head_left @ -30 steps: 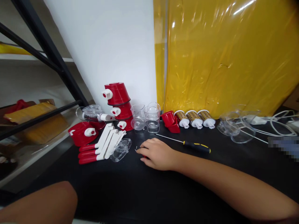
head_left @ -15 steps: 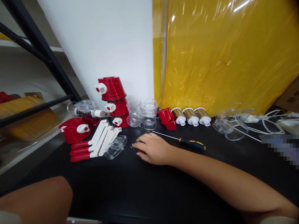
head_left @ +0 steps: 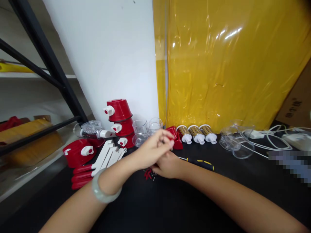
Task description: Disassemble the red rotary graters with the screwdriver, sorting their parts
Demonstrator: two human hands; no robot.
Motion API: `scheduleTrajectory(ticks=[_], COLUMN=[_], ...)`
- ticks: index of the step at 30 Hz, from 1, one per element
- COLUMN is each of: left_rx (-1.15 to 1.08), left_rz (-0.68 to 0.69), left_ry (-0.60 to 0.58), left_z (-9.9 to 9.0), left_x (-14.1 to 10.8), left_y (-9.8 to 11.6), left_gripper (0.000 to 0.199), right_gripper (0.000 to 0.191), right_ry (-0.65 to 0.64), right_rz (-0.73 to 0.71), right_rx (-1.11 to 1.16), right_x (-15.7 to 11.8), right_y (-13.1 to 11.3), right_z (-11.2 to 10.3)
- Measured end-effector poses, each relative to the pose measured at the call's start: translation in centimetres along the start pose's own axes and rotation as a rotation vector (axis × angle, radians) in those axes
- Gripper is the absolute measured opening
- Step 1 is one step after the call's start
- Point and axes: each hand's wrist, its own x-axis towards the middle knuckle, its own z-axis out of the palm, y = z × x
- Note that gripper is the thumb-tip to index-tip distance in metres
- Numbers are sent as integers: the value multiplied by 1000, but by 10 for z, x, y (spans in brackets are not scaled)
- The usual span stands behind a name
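Note:
My left hand (head_left: 155,149), with a pale bangle (head_left: 105,191) on its forearm, crosses over my right hand (head_left: 170,165). Its fingers are curled in toward the thumb, and anything between them is too small to make out. My right hand rests low by the tabletop, its fingers mostly hidden behind the left. Beside its thumb lie small red pieces (head_left: 147,174) and a few screws (head_left: 154,177). A screwdriver (head_left: 200,164) with a black and yellow handle lies behind the right wrist. Just beyond my left fingertips are red plastic parts (head_left: 178,142).
Grater drums (head_left: 196,134) line the back beside clear plastic parts (head_left: 236,139) and white cables (head_left: 274,136). At left stand stacked red housings (head_left: 120,111), clear cups (head_left: 140,129), a single red housing (head_left: 77,153) and white handles with red grips (head_left: 84,171). A black rack (head_left: 51,64) borders the left.
My left hand has come in from the lower left and now overlaps my right hand. The right hand has shifted slightly right, uncovering the small red pieces. The view has tilted up.

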Motion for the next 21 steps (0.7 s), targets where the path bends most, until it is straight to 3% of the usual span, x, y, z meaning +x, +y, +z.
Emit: scheduleTrajectory(ticks=[2,7,13,15,17,19,21], left_rx=[25,-31,-67,-75,-56,32,146], left_rz=[-64,-147,-113,-84,-67,-96,-120], left_ry=[-9,-63,-84,-72,-64,-51,1], left_z=[-1,-9,-10,-20,-38,-61,-83], left_x=[8,18,17,15,11,3,-5], left_y=[-6,-18,-15,-10,-4,3,12], left_gripper=[17,17,17,23,30,33,34], right_gripper=[37,21,27,29,20,21,33], right_ry=[27,32,20,14,14,90,251], right_rz=[10,37,47,54,111,258,512], right_rx=[-11,5,-6,-28,-59,-111,-182], right_x=[1,0,3,7,8,1,-17], right_y=[1,-3,-5,0,10,27,52], right_z=[4,3,-6,-27,-61,-105,-152])
